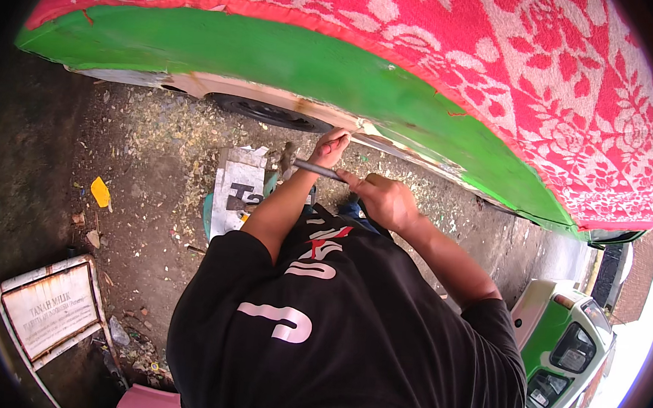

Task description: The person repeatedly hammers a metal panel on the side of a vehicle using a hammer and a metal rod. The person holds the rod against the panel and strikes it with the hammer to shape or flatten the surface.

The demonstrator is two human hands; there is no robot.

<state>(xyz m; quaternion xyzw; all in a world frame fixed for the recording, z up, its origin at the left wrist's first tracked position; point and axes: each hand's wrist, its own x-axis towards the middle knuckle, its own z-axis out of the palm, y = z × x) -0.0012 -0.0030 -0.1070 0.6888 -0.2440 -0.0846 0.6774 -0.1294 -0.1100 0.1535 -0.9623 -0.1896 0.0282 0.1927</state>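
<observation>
My right hand (pixel 386 201) is closed round the handle of a hammer (pixel 318 169), whose head points left, just beyond my left wrist. My left hand (pixel 331 147) is closed at the lower edge of a green vehicle body (pixel 291 56). A bit of red shows between its fingers, but what it grips is too small to make out. Beside its fingertips, the pale lower panel (pixel 365 126) looks scraped and patchy. Left of that hand, a dark wheel (pixel 272 113) sits partly under the body.
A red and white floral cloth (pixel 558 91) covers the vehicle's top. Pale flakes litter the ground, with a white printed board (pixel 239 187) near my left forearm and a yellow scrap (pixel 101 192) farther left. A framed sign (pixel 51 310) stands lower left; another green-white vehicle (pixel 564 346) is lower right.
</observation>
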